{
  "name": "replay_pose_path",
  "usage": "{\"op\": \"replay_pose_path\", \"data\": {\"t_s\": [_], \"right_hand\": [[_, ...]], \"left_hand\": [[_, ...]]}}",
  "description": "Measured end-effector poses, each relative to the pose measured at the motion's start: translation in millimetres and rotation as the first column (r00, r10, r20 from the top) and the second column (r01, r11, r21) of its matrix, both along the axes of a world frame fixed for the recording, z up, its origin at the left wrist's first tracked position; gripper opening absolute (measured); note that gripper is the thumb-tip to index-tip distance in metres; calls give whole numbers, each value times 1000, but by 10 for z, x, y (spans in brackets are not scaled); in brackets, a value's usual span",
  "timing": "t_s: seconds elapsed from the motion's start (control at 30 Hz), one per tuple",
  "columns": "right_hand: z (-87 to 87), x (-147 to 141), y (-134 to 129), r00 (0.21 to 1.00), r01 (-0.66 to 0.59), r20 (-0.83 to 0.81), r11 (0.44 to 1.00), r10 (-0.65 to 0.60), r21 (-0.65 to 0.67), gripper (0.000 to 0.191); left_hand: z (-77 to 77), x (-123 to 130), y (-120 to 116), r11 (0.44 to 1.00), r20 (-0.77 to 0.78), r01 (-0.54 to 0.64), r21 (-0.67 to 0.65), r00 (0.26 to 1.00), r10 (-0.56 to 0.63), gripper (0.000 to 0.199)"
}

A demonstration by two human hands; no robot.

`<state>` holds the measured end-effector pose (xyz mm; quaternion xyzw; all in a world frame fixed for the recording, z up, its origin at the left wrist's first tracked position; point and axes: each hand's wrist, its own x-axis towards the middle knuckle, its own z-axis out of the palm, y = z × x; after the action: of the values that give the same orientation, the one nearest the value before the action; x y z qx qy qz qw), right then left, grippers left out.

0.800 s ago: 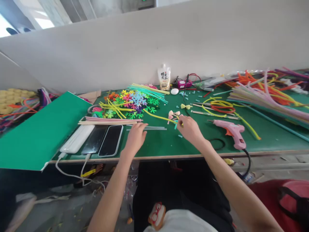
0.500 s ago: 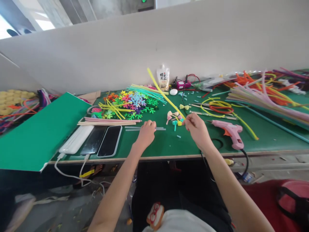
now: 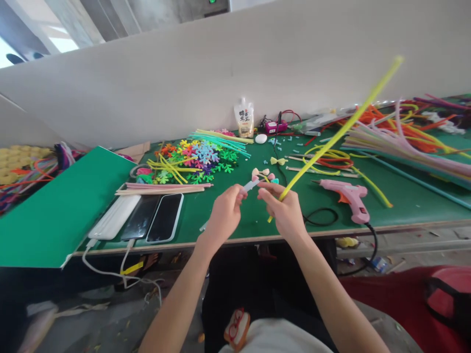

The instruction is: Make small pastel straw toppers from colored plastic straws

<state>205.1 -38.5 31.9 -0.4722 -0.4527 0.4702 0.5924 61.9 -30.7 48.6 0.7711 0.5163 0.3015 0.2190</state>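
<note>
My left hand (image 3: 223, 212) is closed around translucent glue sticks (image 3: 251, 185), whose ends stick out on both sides of the fist. My right hand (image 3: 287, 212) grips a yellow pipe cleaner (image 3: 342, 131) near its lower end. The long part slants up to the right, and a short tip shows under the fingers. Both hands are above the front of the green table, their fingertips close together. Just behind them lie small pastel bow-like pieces (image 3: 265, 172), partly hidden by the fingers. A pale yellow bow (image 3: 278, 161) lies farther back.
A pink glue gun (image 3: 348, 193) with a black cord lies at right. Phones (image 3: 165, 218) and a white power bank (image 3: 116, 215) sit at left, beside a green board (image 3: 62, 211). Colourful snowflake pieces (image 3: 208, 152) and bundled pipe cleaners (image 3: 408, 152) lie behind. A pouch (image 3: 244, 119) stands by the wall.
My left hand has picked the glue sticks up off the table and moved towards my right hand. The yellow pipe cleaner has swung from leaning left to leaning right.
</note>
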Motion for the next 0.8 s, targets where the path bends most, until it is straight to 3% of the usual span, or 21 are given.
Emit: {"op": "replay_pose_path", "data": {"t_s": [0.1,0.27,0.8], "right_hand": [[108,-47,-74,994,-54,-95,998,56,18,27],[186,-59,-214,981,-98,-168,995,99,15,26],[195,-65,-294,991,-114,-69,994,113,-5,23]], "left_hand": [[169,50,-200,970,133,140,-197,984,-115,21],[183,83,-350,900,357,249,-357,927,-115,26],[167,139,-410,883,471,226,-411,882,-7,41]]}}
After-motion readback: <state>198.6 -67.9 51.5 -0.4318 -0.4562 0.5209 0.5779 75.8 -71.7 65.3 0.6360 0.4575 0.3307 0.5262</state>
